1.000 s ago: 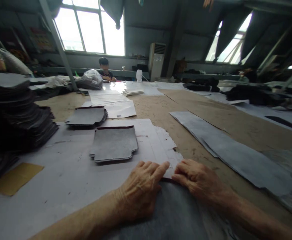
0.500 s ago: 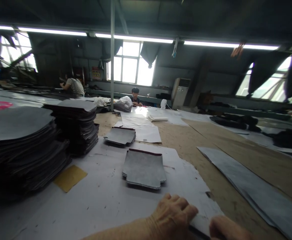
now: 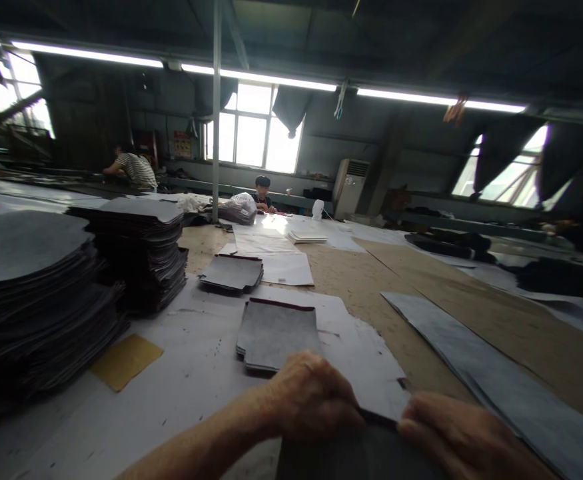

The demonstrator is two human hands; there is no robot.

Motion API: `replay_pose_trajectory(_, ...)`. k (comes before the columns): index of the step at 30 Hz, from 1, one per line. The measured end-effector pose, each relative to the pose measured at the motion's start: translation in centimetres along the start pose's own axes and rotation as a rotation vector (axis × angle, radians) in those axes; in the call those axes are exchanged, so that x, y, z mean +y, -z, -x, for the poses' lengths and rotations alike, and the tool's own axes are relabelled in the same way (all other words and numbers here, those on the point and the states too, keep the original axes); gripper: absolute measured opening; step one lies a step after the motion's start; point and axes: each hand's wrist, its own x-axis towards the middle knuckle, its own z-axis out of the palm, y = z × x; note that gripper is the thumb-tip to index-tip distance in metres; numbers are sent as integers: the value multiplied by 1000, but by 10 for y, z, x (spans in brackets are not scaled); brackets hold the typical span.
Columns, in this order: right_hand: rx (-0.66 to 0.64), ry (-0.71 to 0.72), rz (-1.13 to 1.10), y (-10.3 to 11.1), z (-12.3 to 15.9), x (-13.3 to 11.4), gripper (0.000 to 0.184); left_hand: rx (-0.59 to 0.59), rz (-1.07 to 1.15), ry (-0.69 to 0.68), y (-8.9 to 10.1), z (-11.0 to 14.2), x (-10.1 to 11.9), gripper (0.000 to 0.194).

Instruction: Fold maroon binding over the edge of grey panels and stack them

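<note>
A dark sheet of material (image 3: 356,453) is held at the bottom of the view, its far edge raised between my two hands. My left hand (image 3: 316,397) is closed on that edge, knuckles up. On the other end of the edge, my right hand (image 3: 456,427) is closed too, its fingers partly hidden. Just beyond my left hand lies a small stack of grey notched pieces (image 3: 278,330) with a dark red back edge. Farther off sits a similar stack of notched pieces (image 3: 232,272).
Tall piles of dark-edged grey sheets (image 3: 26,247) (image 3: 146,212) stand at left, near a yellow-brown square (image 3: 127,361). Long grey strips (image 3: 471,347) lie at right. White paper (image 3: 181,400) covers the near table. Across it sits a co-worker (image 3: 262,193); another person (image 3: 134,170) is farther left.
Both hands have risen a little and lifted the sheet, whose dark face now shows. My left hand now covers a corner of the nearer stack. The whole view has shifted slightly.
</note>
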Motion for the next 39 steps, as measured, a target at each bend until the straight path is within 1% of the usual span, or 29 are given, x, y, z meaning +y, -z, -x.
replay_pose_trajectory(4, -48, -133, -101, 10, -27, -14, 35, -50, 131, 127, 34, 0, -12, 24)
replay_pose_trajectory(8, -94, -244, -303, 9, -63, -12, 34, -16, 161, 221, 65, 3, -29, 24)
replay_pose_trajectory(11, -131, -239, -447, 4, -87, -9, 33, 36, 185, 280, 85, 8, -38, 28)
replay_pose_trajectory(15, -210, -166, -667, 0, -116, -6, 21, 167, 227, 335, 107, 18, -46, 34)
replay_pose_trajectory(17, -218, -129, -757, -3, -129, -3, 19, 240, 243, 344, 115, 21, -51, 35)
replay_pose_trajectory(20, -219, -70, -889, -13, -144, 3, 26, 307, 278, 351, 121, 23, -64, 37)
replay_pose_trajectory(23, -238, -18, -1001, -28, -151, 6, 35, 328, 289, 359, 120, 21, -79, 38)
replay_pose_trajectory(25, -248, -3, -1032, -37, -152, 6, 36, 331, 267, 367, 120, 19, -86, 36)
replay_pose_trajectory(28, -244, -11, -1001, -47, -152, 9, 34, 336, 188, 386, 123, 13, -90, 35)
replay_pose_trajectory(31, -188, -60, -878, -51, -157, 16, 32, 348, 68, 411, 131, 4, -90, 34)
replay_pose_trajectory(35, -19, -137, -604, -54, -169, 19, 29, 407, -124, 416, 135, -8, -92, 29)
replay_pose_trajectory(37, 80, -145, -463, -56, -173, 17, 26, 460, -222, 394, 130, -12, -95, 24)
replay_pose_trajectory(39, 166, -141, -339, -60, -175, 15, 24, 527, -311, 365, 122, -12, -99, 19)
